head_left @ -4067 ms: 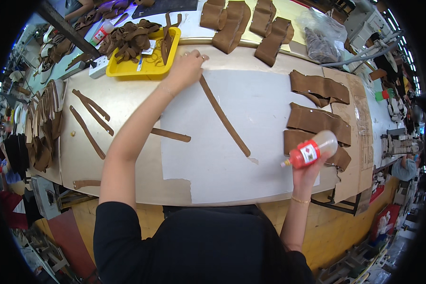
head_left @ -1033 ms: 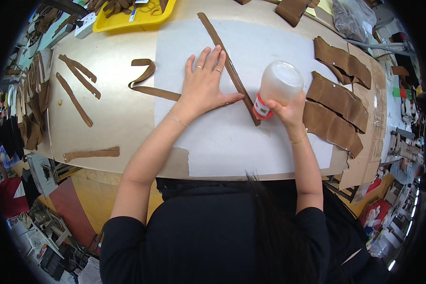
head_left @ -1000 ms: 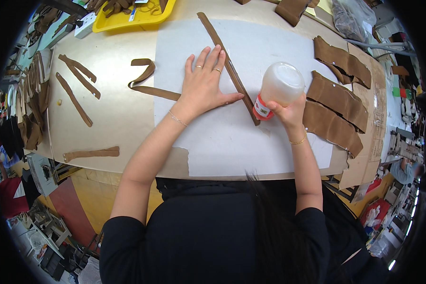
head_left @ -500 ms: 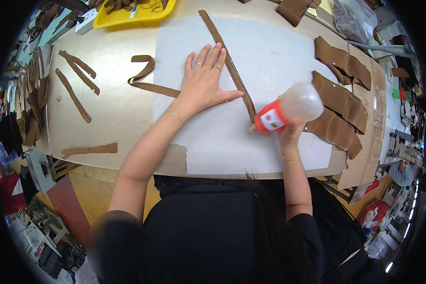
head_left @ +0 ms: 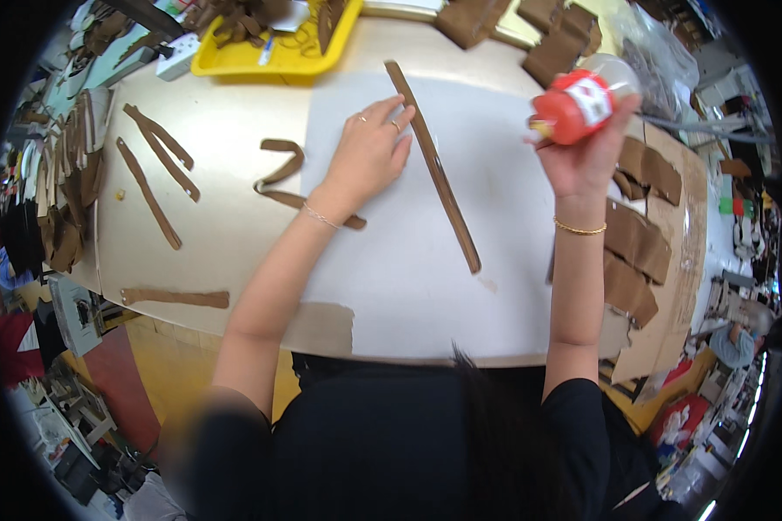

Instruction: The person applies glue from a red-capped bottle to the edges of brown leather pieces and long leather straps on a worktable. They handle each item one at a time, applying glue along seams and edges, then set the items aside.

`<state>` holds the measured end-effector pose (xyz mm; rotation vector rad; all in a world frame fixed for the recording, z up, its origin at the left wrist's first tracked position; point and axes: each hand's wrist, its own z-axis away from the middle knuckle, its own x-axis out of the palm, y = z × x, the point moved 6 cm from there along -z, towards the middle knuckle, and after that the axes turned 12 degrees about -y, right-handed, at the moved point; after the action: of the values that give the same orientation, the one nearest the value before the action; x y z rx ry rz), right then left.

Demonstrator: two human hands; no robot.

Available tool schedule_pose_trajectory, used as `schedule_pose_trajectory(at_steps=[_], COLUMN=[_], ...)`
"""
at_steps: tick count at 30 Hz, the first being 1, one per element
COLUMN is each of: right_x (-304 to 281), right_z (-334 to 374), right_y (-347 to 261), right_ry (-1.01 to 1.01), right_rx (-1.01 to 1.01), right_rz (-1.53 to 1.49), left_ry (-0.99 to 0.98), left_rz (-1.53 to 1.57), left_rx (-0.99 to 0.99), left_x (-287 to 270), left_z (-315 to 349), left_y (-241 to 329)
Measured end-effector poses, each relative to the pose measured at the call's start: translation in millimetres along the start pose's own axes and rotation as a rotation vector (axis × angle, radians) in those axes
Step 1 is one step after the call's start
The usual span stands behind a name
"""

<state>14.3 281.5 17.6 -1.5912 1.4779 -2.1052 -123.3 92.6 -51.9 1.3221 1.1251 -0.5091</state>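
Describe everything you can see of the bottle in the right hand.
The bottle has a pale, translucent, rounded body that looks like plastic, a red section toward its nozzle end, a white label on the red, and a small yellowish tip. It is tilted, its tip toward the lower left of the picture and its base toward the upper right. The right hand grips it, to the right of the long brown strip. Blur hides finer detail, and its fill level cannot be told.

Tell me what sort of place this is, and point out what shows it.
Likely a workshop or factory floor handling cut material. Narrow brown strips lie across a worktable, a yellow tray holds a heap of brown pieces, and the right hand grips a red-and-clear bottle.
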Motion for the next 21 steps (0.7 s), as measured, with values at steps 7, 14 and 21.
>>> schedule_pose_trajectory(at_steps=[7, 14, 21], right_x=[36.7, 66.4, 79.3], right_z=[-99.6, -144.1, -153.6], right_y=[60.6, 95.6, 111.0], right_ry=[-0.284, -0.352, -0.459], right_rx=[-0.126, -0.184, -0.249], right_rz=[0.667, 1.125, 1.184], left_ry=[0.029, 0.017, 0.054], left_rz=[-0.132, -0.124, -0.103], left_rx=[-0.008, -0.03, -0.049], left_x=[-7.6, -4.1, -7.6], left_z=[-22.8, -25.2, -23.6], left_y=[-11.6, -19.5, -25.1])
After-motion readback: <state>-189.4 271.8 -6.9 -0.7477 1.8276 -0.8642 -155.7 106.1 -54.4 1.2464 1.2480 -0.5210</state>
